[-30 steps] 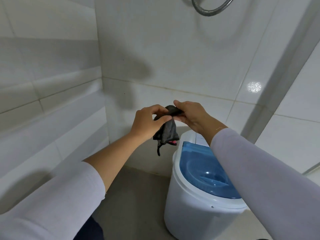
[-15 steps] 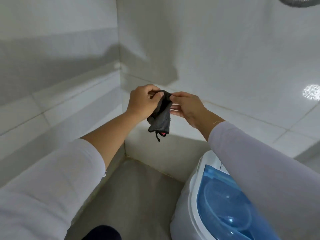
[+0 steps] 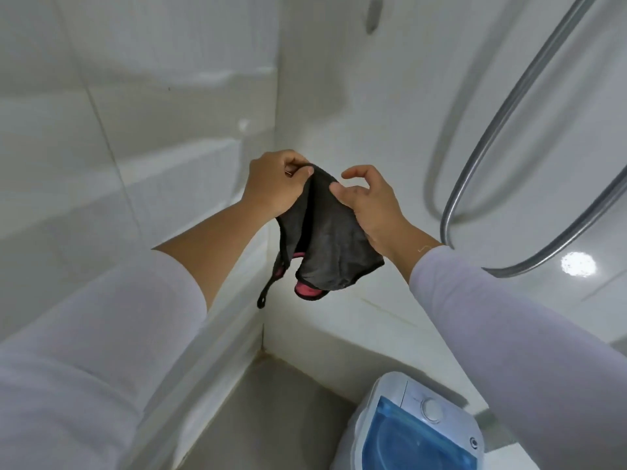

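Left arm: I see it stretched forward and up, white sleeve (image 3: pixel 101 351) pushed back to the elbow, forearm bare.
Left hand (image 3: pixel 276 184): closed on cloth, fingers curled, thumb and forefinger pinching the top edge of the dark grey garment (image 3: pixel 332 252).
Right arm: it comes in from the lower right, its sleeve reaching the wrist, with the wrist bent downward.
Right hand (image 3: pixel 369 205): it grips the same garment, thumb laid on the top fold, forefinger lifted clear and bent; the fingers behind the cloth are hidden from me.
Garment: soft, matte knit, crumpled into loose folds, with a pink lining (image 3: pixel 307 291) showing at the lower hem and a thin dark strap (image 3: pixel 268 290) dangling to the left.
Garment position: it hangs in the air between the two hands, its top edge stretched from one to the other, most of it draping below the right hand, in front of the room's corner.
Walls: glossy white tile (image 3: pixel 169 130) with faint joints.
Hose: a ribbed metal shower hose (image 3: pixel 509 106) loops down the right wall.
Machine: a small white washing machine (image 3: pixel 366 432) with a translucent blue lid (image 3: pixel 407 446) and a round dial (image 3: pixel 431 409) stands on the grey floor (image 3: pixel 271 418), well below the hands.
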{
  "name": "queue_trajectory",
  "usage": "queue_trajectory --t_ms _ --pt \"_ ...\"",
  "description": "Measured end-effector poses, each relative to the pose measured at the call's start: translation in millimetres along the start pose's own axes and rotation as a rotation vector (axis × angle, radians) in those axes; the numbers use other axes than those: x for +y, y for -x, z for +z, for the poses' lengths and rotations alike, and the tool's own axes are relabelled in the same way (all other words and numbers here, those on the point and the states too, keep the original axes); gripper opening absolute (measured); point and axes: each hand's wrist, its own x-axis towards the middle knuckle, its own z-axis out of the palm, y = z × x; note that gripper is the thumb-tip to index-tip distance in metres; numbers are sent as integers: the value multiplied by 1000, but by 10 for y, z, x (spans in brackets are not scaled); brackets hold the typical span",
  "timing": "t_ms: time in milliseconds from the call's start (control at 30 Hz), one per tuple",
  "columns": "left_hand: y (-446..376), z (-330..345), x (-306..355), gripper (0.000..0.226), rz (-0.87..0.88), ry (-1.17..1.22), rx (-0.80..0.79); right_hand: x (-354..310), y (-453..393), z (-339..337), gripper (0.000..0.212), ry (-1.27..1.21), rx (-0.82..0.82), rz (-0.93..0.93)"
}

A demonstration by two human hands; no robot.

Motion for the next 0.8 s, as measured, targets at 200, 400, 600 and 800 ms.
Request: queue_trajectory --t_ms 200,400,600,800 --pt "-522 -561 679 12 75 32 42 -911 -126 -201 14 177 76 -194" --pt "-1003 -656 1088 12 141 73 20 -1540 -413 -409 25 418 265 -314" --pt "-1444 -435 1259 20 132 82 -11 -1767 -737 -503 29 570 406 -323" --pt "-1714 -225 1134 23 17 79 -19 -1617 -969 -377 33 633 445 -317"
